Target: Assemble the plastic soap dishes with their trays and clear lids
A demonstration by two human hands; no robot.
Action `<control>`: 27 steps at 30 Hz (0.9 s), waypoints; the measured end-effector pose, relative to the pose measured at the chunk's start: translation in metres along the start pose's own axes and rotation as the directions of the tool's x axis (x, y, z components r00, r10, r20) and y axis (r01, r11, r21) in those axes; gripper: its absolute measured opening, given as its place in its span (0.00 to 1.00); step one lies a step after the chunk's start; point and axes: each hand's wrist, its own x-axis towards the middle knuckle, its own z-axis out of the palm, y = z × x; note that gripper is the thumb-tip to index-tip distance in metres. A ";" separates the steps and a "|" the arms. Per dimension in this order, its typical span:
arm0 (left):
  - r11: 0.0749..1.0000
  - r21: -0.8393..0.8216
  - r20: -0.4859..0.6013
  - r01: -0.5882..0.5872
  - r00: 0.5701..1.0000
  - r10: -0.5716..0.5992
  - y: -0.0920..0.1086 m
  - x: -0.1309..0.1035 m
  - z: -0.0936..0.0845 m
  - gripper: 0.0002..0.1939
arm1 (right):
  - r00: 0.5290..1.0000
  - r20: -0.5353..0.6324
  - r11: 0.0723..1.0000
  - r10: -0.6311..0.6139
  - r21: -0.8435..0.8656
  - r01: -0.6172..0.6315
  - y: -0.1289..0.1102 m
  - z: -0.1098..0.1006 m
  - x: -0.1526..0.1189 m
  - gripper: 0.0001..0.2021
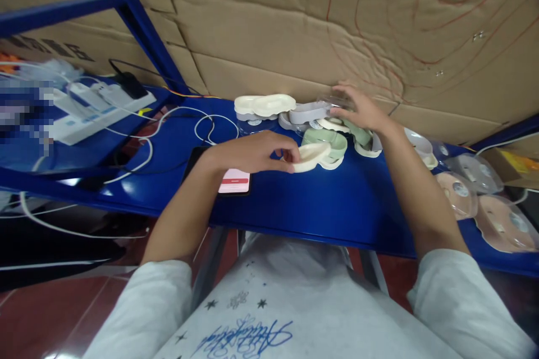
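Note:
My left hand [275, 151] pinches the end of a shallow cream plastic dish [312, 157] with a wavy outline, held above the front of the table. At the back of the table, my right hand [357, 107] has thumb and fingers around a clear plastic lid [332, 102], partly hidden by the fingers. Between the hands lie green dishes [337, 143] and a grey dish [309, 113], overlapping in a loose heap. Two cream dishes [265, 104] rest at the heap's left end, over clear plastic.
A phone [234, 182] with a lit screen lies under my left forearm. White cables [147, 148] and a power strip [96, 118] are on the left. Pink dishes with clear lids [505, 223] sit at the right on the blue table [303, 207]. Cardboard [261, 28] stands behind.

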 end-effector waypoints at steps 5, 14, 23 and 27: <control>0.997 0.034 -0.207 0.071 0.976 -0.063 -0.010 -0.007 -0.015 0.13 | 0.993 0.026 0.979 -0.113 0.175 0.107 -0.059 -0.013 -0.024 0.29; 0.882 0.430 -0.426 0.190 0.905 0.012 -0.056 0.001 -0.011 0.09 | 0.968 0.110 0.926 -0.224 -0.286 0.247 -0.089 0.015 0.007 0.26; 0.761 0.489 -0.585 0.426 0.808 -0.076 -0.049 0.000 -0.013 0.19 | 0.971 0.175 0.884 -0.166 -0.410 0.225 -0.079 0.041 0.056 0.20; 0.687 0.506 -0.623 0.521 0.772 -0.127 -0.048 0.004 -0.006 0.24 | 0.985 0.144 0.848 -0.090 -0.508 0.152 -0.084 0.063 0.069 0.19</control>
